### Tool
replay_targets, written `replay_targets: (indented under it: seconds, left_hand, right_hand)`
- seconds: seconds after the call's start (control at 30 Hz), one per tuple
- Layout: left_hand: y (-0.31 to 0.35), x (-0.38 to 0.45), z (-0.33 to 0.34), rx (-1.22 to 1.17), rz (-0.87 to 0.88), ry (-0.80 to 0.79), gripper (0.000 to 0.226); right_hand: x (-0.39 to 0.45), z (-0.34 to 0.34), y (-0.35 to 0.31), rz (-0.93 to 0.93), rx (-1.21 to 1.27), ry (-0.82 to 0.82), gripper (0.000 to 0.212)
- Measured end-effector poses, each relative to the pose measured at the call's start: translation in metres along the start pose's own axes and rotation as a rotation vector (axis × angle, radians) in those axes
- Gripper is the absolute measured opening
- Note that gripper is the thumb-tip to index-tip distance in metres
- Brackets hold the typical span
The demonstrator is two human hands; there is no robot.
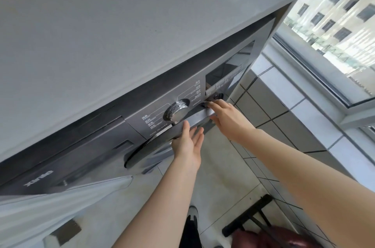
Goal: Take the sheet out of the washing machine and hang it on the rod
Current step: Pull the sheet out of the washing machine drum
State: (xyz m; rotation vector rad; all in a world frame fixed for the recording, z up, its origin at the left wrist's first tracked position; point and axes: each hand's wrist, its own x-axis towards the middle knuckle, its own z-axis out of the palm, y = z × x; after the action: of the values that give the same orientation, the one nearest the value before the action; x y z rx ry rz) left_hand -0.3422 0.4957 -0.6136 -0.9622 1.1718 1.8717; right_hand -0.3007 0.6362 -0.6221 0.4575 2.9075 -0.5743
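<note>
Both hands at the washing machine (85, 158) door (162, 136), sheet not in view.

Left hand (187, 146) rests open-fingered on the door's rim; right hand (225, 115) seems to curl around its handle. A sudden release could swing the door into the left fingers (197, 136).

One washing machine (85, 146) with one dial (177, 110), two hands (187, 144), one shoe (192, 212), one window (334, 30)
</note>
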Motion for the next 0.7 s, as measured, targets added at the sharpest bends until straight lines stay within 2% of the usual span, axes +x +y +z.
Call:
replay_targets:
  seconds: [0.23,0.57,0.7]
  left_hand:
    - [-0.029,-0.026,-0.021,0.096,0.032,0.018,0.022]
    - [-0.082,-0.067,-0.092,0.302,0.091,0.071,0.024]
    - [-0.095,-0.085,-0.133,0.327,0.128,0.080,0.024]
  right_hand:
    - [-0.050,0.004,0.013,0.006,-0.056,-0.068,0.044]
    - [-0.162,0.016,-0.011,0.067,0.120,-0.247,0.029]
    - [-0.210,0.037,-0.028,0.056,0.217,-0.257,0.020]
